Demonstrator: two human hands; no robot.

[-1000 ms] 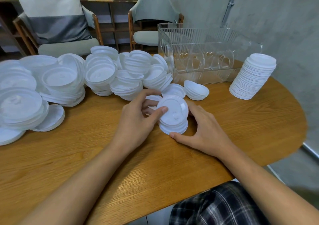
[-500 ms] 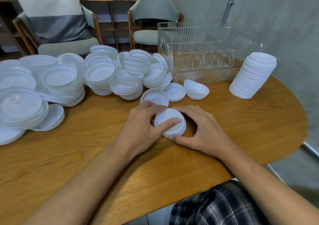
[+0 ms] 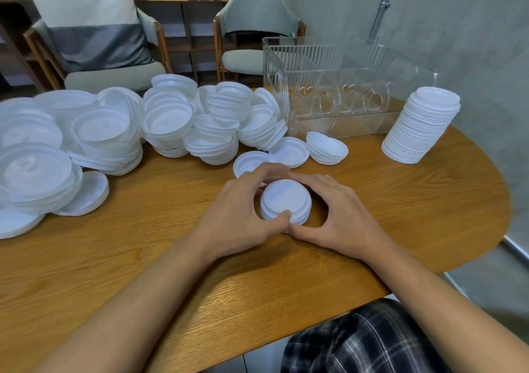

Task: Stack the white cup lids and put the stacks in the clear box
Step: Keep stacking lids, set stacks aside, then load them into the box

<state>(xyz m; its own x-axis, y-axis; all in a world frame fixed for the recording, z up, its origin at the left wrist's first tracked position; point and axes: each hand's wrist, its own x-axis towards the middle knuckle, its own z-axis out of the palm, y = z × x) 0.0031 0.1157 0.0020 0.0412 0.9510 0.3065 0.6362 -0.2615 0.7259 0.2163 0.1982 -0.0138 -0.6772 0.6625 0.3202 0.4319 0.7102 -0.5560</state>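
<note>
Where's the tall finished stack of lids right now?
Head view, far right of the wooden table: the tall lid stack stands just right of the clear box.

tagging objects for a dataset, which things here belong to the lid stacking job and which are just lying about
Belongs to the job:
small lid stack, gripped by left hand and right hand
loose lids heaped at the left
tall lid stack
clear box

Just lying about:
green chair
cushion
</note>
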